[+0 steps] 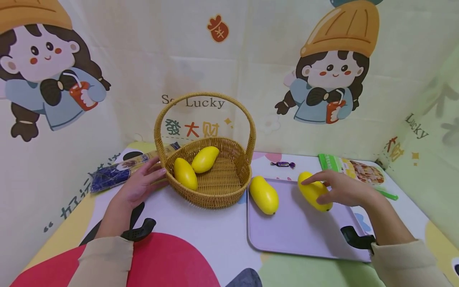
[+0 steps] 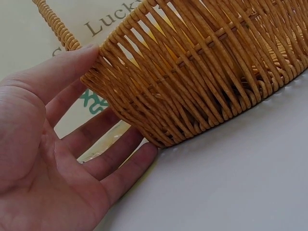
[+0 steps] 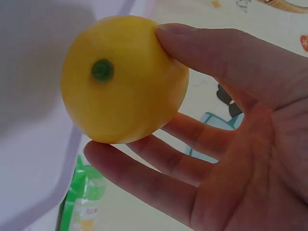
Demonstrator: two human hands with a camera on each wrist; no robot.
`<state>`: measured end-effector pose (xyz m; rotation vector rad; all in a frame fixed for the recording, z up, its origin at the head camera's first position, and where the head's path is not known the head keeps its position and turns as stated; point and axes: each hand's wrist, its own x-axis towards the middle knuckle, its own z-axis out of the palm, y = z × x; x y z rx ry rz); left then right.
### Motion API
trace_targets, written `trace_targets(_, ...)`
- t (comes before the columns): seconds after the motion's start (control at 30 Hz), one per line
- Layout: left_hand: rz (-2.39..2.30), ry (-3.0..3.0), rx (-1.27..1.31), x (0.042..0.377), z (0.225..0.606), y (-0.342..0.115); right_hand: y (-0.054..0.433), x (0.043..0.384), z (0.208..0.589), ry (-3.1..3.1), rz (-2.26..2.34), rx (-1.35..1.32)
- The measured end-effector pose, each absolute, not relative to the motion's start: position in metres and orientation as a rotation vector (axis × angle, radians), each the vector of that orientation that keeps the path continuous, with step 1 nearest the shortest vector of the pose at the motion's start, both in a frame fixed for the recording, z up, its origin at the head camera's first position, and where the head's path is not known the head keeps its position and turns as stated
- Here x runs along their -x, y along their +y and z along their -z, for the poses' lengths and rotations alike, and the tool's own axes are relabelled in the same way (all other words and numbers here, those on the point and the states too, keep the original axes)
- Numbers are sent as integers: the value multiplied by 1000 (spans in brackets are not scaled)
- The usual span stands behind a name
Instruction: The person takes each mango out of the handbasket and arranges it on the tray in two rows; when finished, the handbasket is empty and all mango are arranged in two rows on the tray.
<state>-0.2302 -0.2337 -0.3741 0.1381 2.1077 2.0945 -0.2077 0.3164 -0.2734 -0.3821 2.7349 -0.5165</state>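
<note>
In the head view, my right hand [image 1: 342,189] pinches a yellow mango [image 1: 311,191] between thumb and fingers, over the lavender tray [image 1: 297,239]. The right wrist view shows that mango [image 3: 120,82] end-on, with a green stem spot. Another mango [image 1: 264,195] lies on the tray's left side. Two more, a left mango [image 1: 185,174] and a right mango [image 1: 205,159], lie inside a wicker basket [image 1: 215,199] with a tall arched handle. My left hand [image 1: 141,185] touches the basket's left side; in the left wrist view its thumb lies at the woven rim [image 2: 103,53], fingers extended along the wall.
Behind my left hand lies a long package [image 1: 122,169] with a dark blue end. A purple-wrapped candy [image 1: 283,164] sits behind the tray. At the back right is a green-and-white food packet [image 1: 353,169]. Printed cloth [image 1: 229,67] hangs behind the table.
</note>
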Motion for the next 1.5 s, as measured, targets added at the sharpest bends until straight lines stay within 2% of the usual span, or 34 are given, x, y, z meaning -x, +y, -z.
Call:
trace_targets(1.0,-2097,2100,-110,228,372,-233,339,215,290,2695,489,249)
trace_targets(1.5,-2094,2104,-101,228,372,-231,334,214,287,2743,462,304)
